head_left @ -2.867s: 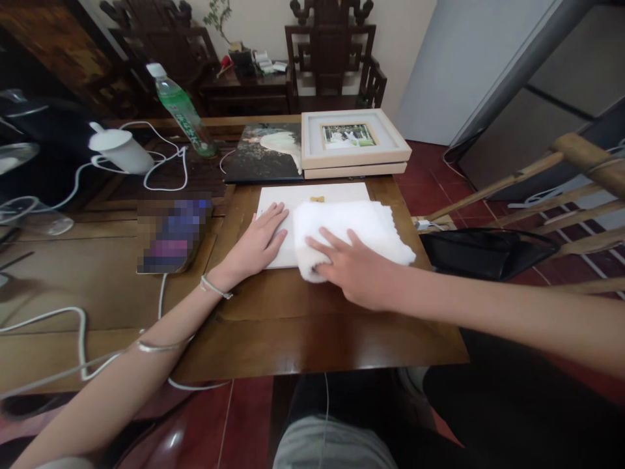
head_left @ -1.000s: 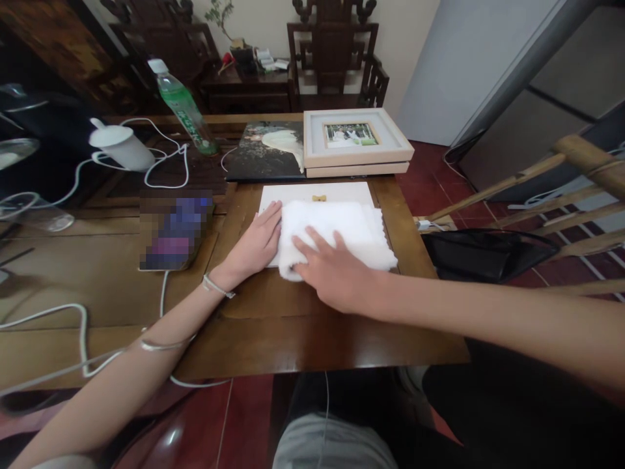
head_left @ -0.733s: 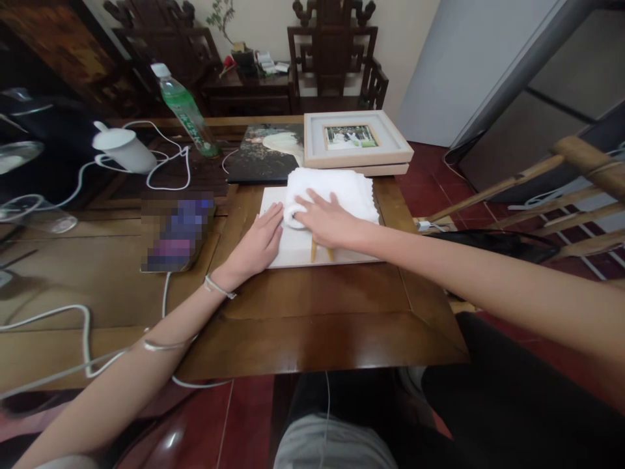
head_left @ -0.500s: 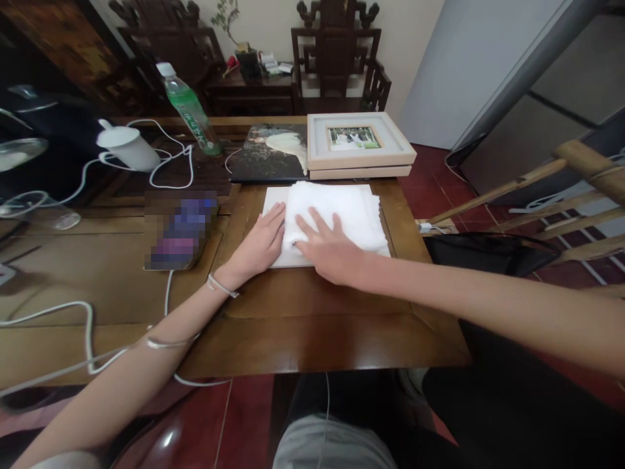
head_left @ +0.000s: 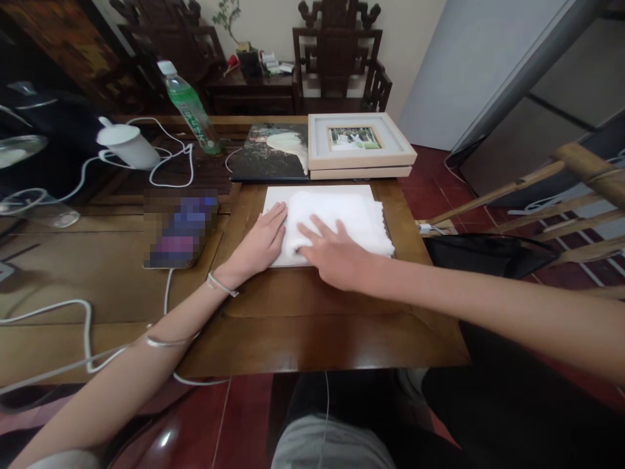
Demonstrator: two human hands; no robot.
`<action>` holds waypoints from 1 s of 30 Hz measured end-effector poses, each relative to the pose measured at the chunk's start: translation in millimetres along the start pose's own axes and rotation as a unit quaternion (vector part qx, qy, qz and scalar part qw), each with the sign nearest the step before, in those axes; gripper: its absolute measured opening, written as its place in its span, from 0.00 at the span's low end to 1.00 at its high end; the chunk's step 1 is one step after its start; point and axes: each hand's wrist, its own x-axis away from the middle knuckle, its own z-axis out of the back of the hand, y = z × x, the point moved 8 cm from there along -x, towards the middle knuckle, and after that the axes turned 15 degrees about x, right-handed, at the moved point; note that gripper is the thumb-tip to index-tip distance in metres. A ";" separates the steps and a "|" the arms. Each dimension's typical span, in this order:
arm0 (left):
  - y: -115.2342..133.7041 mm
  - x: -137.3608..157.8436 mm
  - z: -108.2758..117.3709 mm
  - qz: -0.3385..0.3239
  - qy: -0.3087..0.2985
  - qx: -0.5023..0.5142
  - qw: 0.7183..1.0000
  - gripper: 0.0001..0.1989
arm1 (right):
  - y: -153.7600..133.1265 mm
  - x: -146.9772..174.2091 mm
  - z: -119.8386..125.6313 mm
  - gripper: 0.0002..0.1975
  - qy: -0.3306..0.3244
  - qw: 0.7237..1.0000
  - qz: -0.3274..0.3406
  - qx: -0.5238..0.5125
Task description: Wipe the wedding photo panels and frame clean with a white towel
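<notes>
A folded white towel (head_left: 361,215) lies on a flat white board (head_left: 276,195) near the table's right end; most of the board is hidden beneath it. My right hand (head_left: 336,254) presses on the towel, palm down with fingers spread. At the left edge of the board rests my left hand (head_left: 266,238), flat, its fingers stretched out and its fingertips beside the towel.
Behind the board stand stacked picture frames (head_left: 361,140) and a dark photo panel (head_left: 266,153). To the left are a phone (head_left: 180,228) on a cable, a lidded white cup (head_left: 127,146), a green-labelled bottle (head_left: 190,107) and a glass (head_left: 61,212).
My right hand has slid slightly to the right, and the towel has shifted a little right and towards me under it. My left hand stays in place.
</notes>
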 end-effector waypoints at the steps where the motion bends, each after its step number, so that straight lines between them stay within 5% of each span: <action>1: 0.3 -0.2 0.3 -0.002 0.004 0.004 1.000 0.29 | 10.5 -10.7 -1.3 0.32 -0.003 1.000 -0.018 0.004; 7: 3.2 1.6 13.0 -0.005 0.088 0.103 0.991 0.31 | 33.5 -56.8 2.0 0.35 -0.006 0.996 -0.082 0.019; 11: 3.6 8.6 32.4 -0.022 0.207 0.206 0.956 0.33 | -0.3 -54.1 9.2 0.31 0.025 0.997 0.041 0.057; 15: 4.1 11.8 38.8 -0.027 0.247 0.205 0.947 0.35 | -26.7 -25.3 17.0 0.24 0.067 0.986 0.136 0.070; 23: 9.1 5.9 22.6 -0.007 0.162 0.112 0.981 0.34 | -33.4 21.7 32.1 0.17 0.012 0.990 0.142 0.002; 30: 6.2 1.6 5.5 -0.008 0.069 0.046 0.997 0.27 | 19.5 -20.0 18.8 0.22 0.000 0.999 0.021 0.032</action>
